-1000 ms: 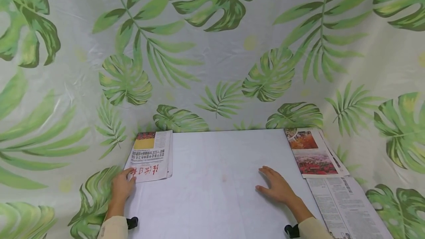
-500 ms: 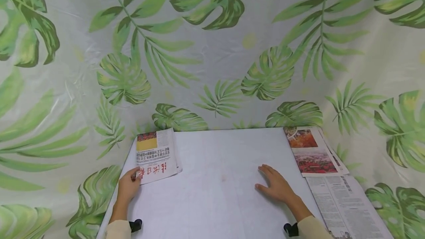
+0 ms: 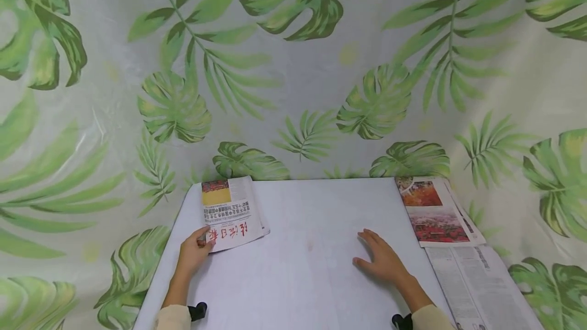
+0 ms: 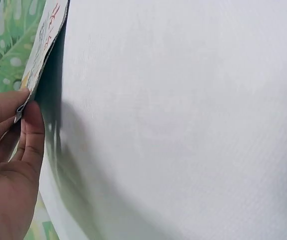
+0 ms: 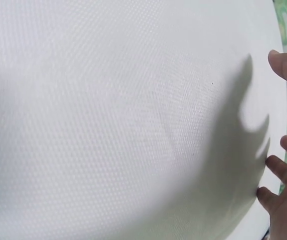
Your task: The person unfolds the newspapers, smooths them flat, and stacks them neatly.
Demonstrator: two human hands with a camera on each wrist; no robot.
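A folded newspaper [image 3: 229, 218] with a red masthead lies toward the left of the white table in the head view. My left hand [image 3: 194, 251] pinches its near left corner between thumb and fingers. In the left wrist view that hand [image 4: 13, 150] holds the edge of the newspaper [image 4: 46, 45], which is lifted a little off the surface. My right hand [image 3: 380, 258] is on the right half of the table with its fingers spread, holding nothing. The right wrist view shows part of this hand [image 5: 286, 170] and its shadow.
On the table's right edge lies a newspaper with flower pictures [image 3: 440, 223], overlapping another printed sheet [image 3: 477, 279]. The white table [image 3: 312, 279] spans the middle. A leaf-patterned curtain [image 3: 293, 85] hangs behind and at both sides.
My left hand has moved right, drawing the folded newspaper away from the table's left edge toward the middle. The newspaper has turned slightly. My right hand has stayed in place.
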